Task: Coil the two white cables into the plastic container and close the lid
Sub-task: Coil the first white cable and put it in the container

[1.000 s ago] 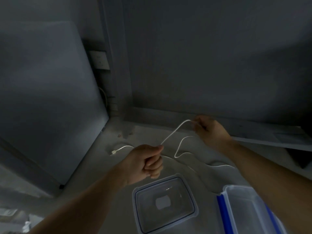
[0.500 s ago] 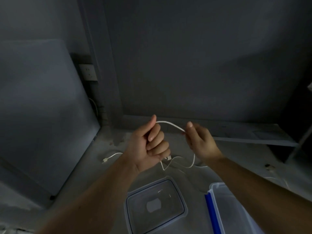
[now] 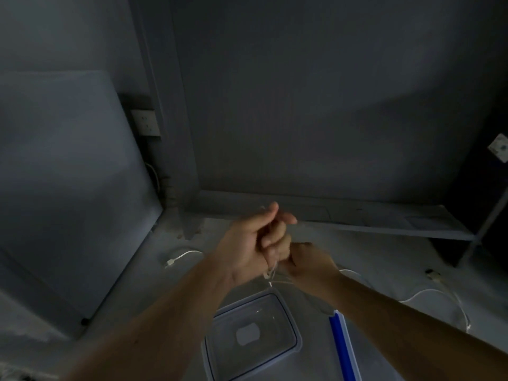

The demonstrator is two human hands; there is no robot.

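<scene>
There are two hands, two white cables, one clear lid and one clear box.

The lid [image 3: 251, 335] lies flat on the grey table [image 3: 384, 259]. It is the landmark here. The box [image 3: 343, 350] with a blue edge sits just to the right of the lid, and only part of it shows.

The left hand [image 3: 254, 243] is up above the far end of the lid. Its fingers [image 3: 277, 232] are curled shut into a fist around the first cable [image 3: 270, 272]. A bit of that cable and a small plug hang out below the fist, just over the lid's far edge. The right hand [image 3: 308, 264] is touching the left hand, a little to the right. Its fingers are curled in too, pinching the same cable where it comes out under the fist.

One plug end of a cable [image 3: 178, 257] lies on the table to the far left of the lid. The second cable [image 3: 439, 298] lies loose on the table, well to the right of the lid.
</scene>
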